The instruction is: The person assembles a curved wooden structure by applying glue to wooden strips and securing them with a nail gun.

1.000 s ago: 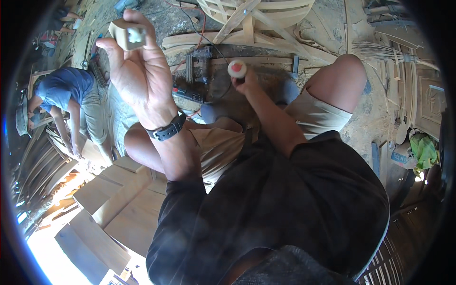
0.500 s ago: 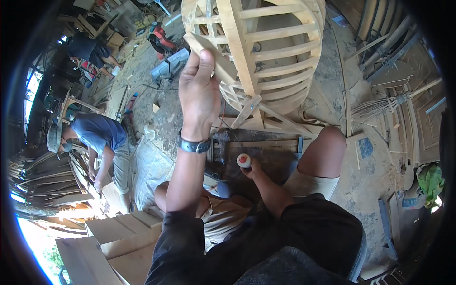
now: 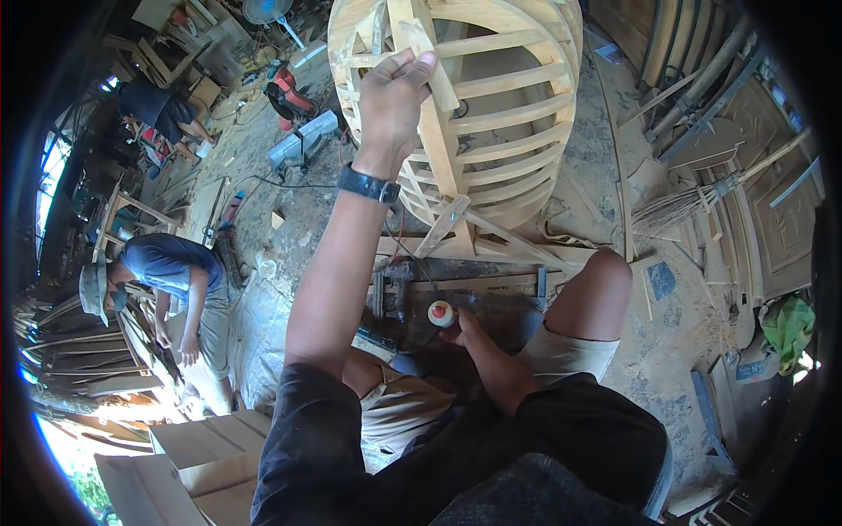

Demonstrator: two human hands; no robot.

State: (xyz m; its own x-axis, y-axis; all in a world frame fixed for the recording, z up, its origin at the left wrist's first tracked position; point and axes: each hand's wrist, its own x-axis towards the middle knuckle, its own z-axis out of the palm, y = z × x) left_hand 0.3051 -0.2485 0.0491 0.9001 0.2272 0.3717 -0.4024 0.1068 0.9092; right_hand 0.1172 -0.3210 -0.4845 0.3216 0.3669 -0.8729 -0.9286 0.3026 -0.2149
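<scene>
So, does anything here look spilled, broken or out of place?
Nothing looks clearly spilled or broken. One loose wood offcut lies on the dusty floor, left of the left forearm, so it looks stray.

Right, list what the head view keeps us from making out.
Head view:
- Wooden block: part covered by the left hand; contact with the ribbed frame unclear.
- Ribbed frame: far end cut off by the upper edge.
- White bottle: lower body hidden beneath its top.
</scene>
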